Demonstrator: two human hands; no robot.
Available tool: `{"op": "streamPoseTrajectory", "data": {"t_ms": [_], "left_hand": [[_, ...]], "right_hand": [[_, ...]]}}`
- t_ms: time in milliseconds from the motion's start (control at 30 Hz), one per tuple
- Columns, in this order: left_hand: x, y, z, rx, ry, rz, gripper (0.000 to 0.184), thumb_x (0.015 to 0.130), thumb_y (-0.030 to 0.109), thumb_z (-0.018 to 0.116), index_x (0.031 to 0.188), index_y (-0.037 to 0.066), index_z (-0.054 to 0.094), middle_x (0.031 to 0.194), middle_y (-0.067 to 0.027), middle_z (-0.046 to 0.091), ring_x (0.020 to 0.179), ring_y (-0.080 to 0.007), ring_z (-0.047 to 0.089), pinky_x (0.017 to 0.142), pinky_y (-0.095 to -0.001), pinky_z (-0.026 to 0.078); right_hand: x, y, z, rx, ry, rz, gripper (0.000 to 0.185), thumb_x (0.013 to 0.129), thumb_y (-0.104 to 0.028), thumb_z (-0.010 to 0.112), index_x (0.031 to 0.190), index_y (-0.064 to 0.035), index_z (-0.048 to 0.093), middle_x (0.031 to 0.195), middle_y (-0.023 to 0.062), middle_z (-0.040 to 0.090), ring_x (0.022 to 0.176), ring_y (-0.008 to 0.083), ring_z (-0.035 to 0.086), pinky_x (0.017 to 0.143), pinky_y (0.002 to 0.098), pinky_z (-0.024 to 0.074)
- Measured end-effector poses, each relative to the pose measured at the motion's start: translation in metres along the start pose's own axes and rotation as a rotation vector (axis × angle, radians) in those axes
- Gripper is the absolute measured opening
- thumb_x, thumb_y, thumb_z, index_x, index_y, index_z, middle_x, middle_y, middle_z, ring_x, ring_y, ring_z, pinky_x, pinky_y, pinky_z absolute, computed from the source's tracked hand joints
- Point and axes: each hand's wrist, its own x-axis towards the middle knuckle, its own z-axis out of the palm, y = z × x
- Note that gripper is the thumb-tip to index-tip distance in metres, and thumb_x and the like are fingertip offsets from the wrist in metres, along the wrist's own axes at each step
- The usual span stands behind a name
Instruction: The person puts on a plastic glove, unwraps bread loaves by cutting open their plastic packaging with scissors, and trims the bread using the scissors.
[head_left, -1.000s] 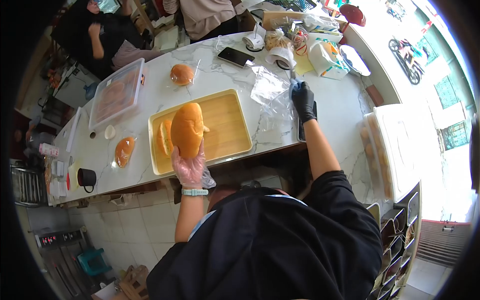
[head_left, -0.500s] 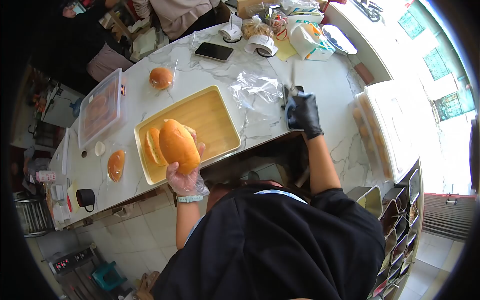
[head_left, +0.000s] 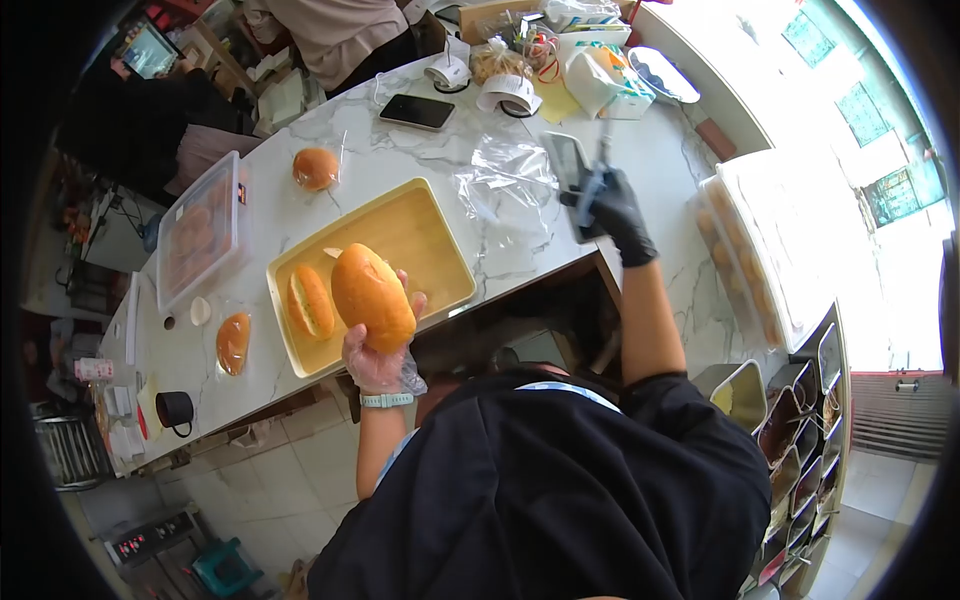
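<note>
A large bread roll (head_left: pixel 372 297) is held over the near side of a yellow tray (head_left: pixel 440 245) by my left hand (head_left: pixel 376 362), which wears a clear plastic glove. Another roll (head_left: pixel 311 302), split along its top, lies in the tray beside it. My right hand (head_left: pixel 618 213), in a black glove, grips a blue-handled tool (head_left: pixel 597 180) with a thin, blurred upper end. Beside that hand a phone (head_left: pixel 570 165) is tilted at the counter's front edge. Clear plastic bags (head_left: pixel 505 180) lie between phone and tray.
Wrapped buns (head_left: pixel 316 169) (head_left: pixel 233 343) and a lidded bun box (head_left: pixel 200 232) are at the left, with a black mug (head_left: pixel 174 410). A second phone (head_left: pixel 417 112) lies at the back. A large bread container (head_left: pixel 755 250) stands right. Two people are across the counter.
The view has shifted. My left hand has turned the large roll over the tray. My right hand has come down from the back of the counter with the tool, and the phone beside it now tilts.
</note>
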Motion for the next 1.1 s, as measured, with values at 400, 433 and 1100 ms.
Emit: {"op": "streamPoseTrajectory", "data": {"t_ms": [400, 433, 1100], "left_hand": [[-0.016, 0.019, -0.021, 0.093, 0.094, 0.107, 0.065, 0.078, 0.029, 0.062, 0.134, 0.011, 0.035, 0.136, -0.0127, 0.036, 0.127, -0.0351, 0.033, 0.102, -0.0578, 0.028], [-0.018, 0.02, -0.023, 0.089, 0.087, 0.129, 0.065, 0.079, 0.031, 0.062, 0.135, 0.011, 0.035, 0.138, -0.0126, 0.034, 0.128, -0.0343, 0.032, 0.102, -0.0571, 0.028], [0.061, 0.072, 0.029, 0.015, -0.194, 0.1, 0.059, 0.078, 0.05, 0.056, 0.127, 0.021, 0.041, 0.116, -0.0166, 0.046, 0.106, -0.0337, 0.045, 0.09, -0.0585, 0.036]], "right_hand": [[0.062, 0.071, 0.09, -0.473, 0.324, -0.334, 0.039, 0.065, -0.033, 0.074, 0.087, -0.0056, 0.058, 0.076, 0.0174, 0.057, 0.076, 0.0353, 0.054, 0.068, 0.0422, 0.0437], [0.058, 0.071, 0.075, -0.537, 0.451, -0.459, 0.046, 0.064, -0.032, 0.075, 0.089, -0.0034, 0.049, 0.074, 0.017, 0.056, 0.075, 0.0358, 0.053, 0.068, 0.0434, 0.0434], [-0.128, 0.011, 0.104, 0.097, -1.269, -0.134, 0.033, 0.083, -0.032, 0.056, 0.085, 0.0008, 0.055, 0.074, 0.0097, 0.056, 0.068, 0.0168, 0.049, 0.067, 0.0318, 0.0431]]}}
